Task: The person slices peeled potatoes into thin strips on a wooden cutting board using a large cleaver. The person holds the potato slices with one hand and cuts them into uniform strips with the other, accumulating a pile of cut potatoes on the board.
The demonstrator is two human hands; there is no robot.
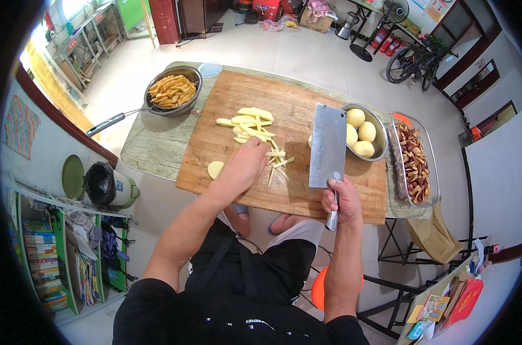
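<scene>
My right hand (342, 202) grips the handle of a wide cleaver (326, 146), its blade raised over the right part of a wooden cutting board (295, 92). Behind the blade's left edge a bit of pale potato peeks out. At the board's middle my left hand (246, 167) has its fingers drawn together on cut potato sticks (275, 154); the fingertips are partly hidden. A pile of thicker potato sticks (252, 118) lies just beyond that hand. One round potato slice (215, 169) rests beside my left wrist.
Right of the board stand a metal bowl of peeled potatoes (363, 148) and a wire basket of reddish-brown cut pieces (413, 164). At the far left, a long-handled strainer (173, 92) of yellow-brown strips sits near a clear lid (209, 69). A lined bin (108, 184) is on the left floor.
</scene>
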